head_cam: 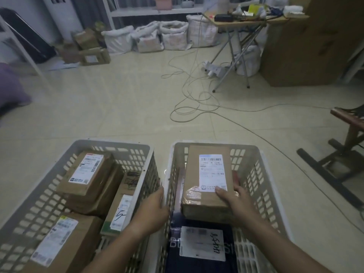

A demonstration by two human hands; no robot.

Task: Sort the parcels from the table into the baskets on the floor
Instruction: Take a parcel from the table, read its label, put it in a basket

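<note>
Two white slotted baskets stand side by side on the floor. The left basket [33,209] holds several brown cardboard parcels with white labels. In the right basket [256,174], a long brown parcel [206,178] lies over a dark parcel [201,247] with a handwritten label. My right hand [234,201] grips the long parcel at its near right corner, thumb on top. My left hand [151,209] hangs over the gap between the baskets, fingers straight, holding nothing.
A loose white cable [189,99] snakes across the tiled floor ahead. A folding table [254,20] with clutter stands at the back right, beside a big cardboard box [307,46]. White sacks [157,38] and small boxes line the far wall. A dark wooden frame [342,154] sits right.
</note>
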